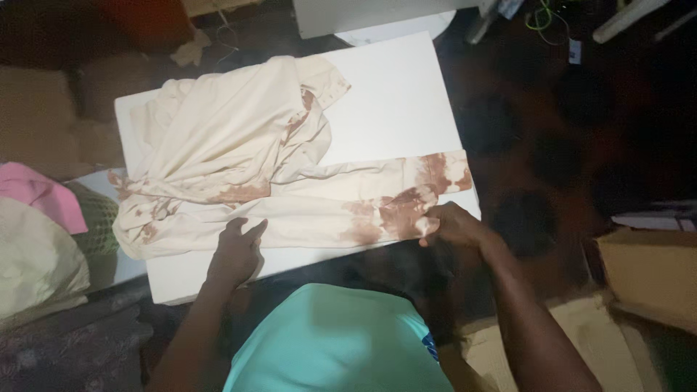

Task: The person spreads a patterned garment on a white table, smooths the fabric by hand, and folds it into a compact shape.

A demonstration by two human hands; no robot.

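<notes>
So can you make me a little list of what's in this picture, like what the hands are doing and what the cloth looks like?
surface: white board
cloth: cream garment with reddish-brown stains, bunched at the left, one long part stretched out to the right
left hand: left hand pressed flat on the cloth's near edge
right hand: right hand gripping the stained end of the long part
beside the board: pink cloth at the left, cardboard box at the right

Dim room; white board lit, cardboard box right, pink cloth left.
</notes>
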